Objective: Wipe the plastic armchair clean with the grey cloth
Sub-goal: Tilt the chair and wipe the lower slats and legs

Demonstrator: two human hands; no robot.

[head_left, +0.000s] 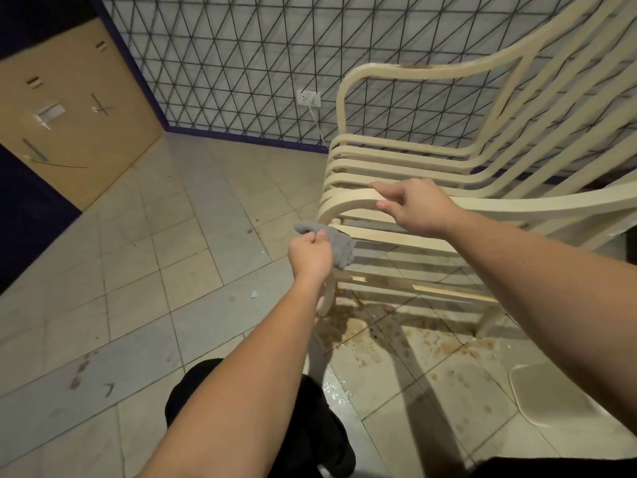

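A cream plastic armchair (431, 150) with slatted seat and back stands at the right, turned sideways to me. My right hand (413, 205) grips its near armrest close to the front curve, thumb underneath. My left hand (310, 255) holds the grey cloth (339, 244) bunched in its fingers. The cloth lies against the front end of a seat slat, just under the armrest's curve. Part of the cloth hangs down beside my hand.
The tiled floor (193, 257) under the chair carries brown stains and wet patches (372, 339). A wall with a black triangle pattern and a socket (308, 97) stands behind. A wooden panel (76, 112) leans at the left. A pale rounded object (548, 395) lies at lower right.
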